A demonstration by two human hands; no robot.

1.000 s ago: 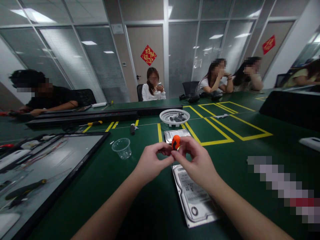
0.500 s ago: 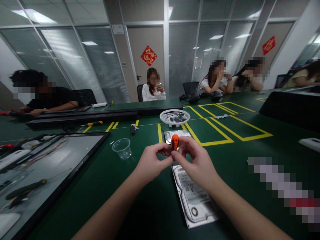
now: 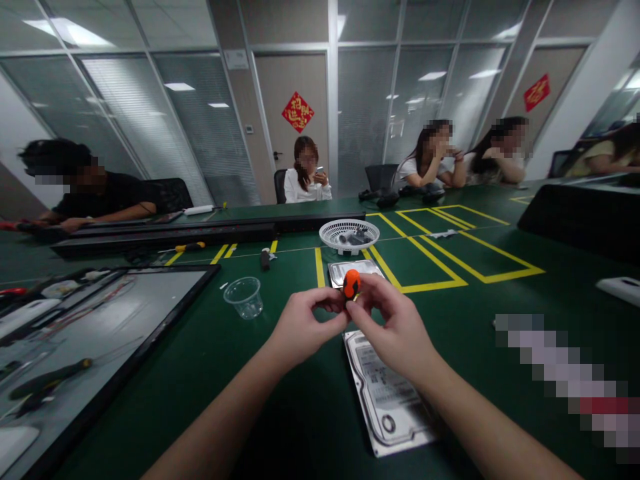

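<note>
Both hands meet above the near end of the hard drive, which lies flat on the green bench and serves here as the landmark. The right hand pinches a small orange-and-black screwdriver handle between thumb and fingertips, so its grip is clenched on the tool; the left hand is curled with its fingertips pressed against the lower part of the same tool, though whether it truly grasps the tool or a bit there cannot be told. The handle is stubby and rounded, bright orange with a black band, held upright in the air just beyond the drive's far edge; its tip is hidden behind the fingers. The likely hazard, as a judgement, is a slip: a small part pinched only by fingertips could drop onto the drive or roll away across the bench, and a tool tip falling could scratch the drive's metal cover. Beyond the drive lies a second silvery drive, and farther still a white basket of small parts. To the drive's left stands a clear plastic cup, with a black-framed panel farther left. Other people sit at the far side.
</note>
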